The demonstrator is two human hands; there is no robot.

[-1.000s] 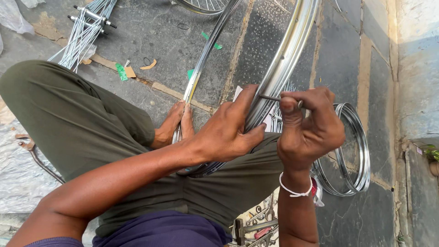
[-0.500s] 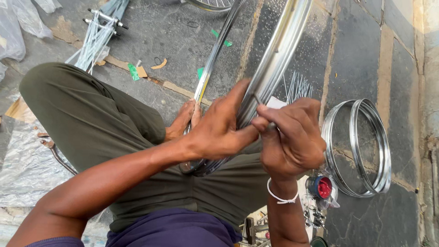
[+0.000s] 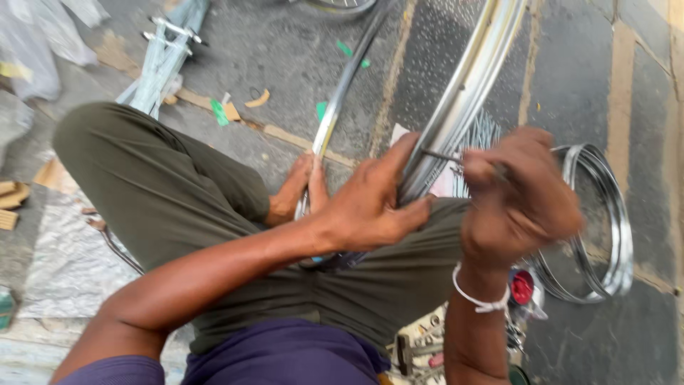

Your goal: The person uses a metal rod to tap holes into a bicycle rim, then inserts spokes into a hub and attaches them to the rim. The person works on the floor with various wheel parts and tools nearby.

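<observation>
A shiny metal bicycle wheel rim [image 3: 470, 85] leans across my lap, running from my knees up to the top of the view. My left hand [image 3: 370, 207] grips the rim near its lower part, thumb stretched up along it. My right hand [image 3: 524, 196], blurred, pinches a thin metal spoke [image 3: 442, 155] whose tip touches the rim. A white band circles my right wrist. A second, darker rim [image 3: 338, 107] lies behind the first one, by my foot.
Stacked chrome rims [image 3: 613, 235] lie on the paving at right. A bundle of spokes [image 3: 160, 64] rests at upper left. Loose spokes lie fanned on paper [image 3: 481, 135] behind the rim. Small tools and a red part [image 3: 522, 286] sit near my right hip. Cardboard scraps lie at left.
My right hand has shifted right and slightly down along the rim with the spoke, and is now motion-blurred. My left hand keeps its grip on the rim.
</observation>
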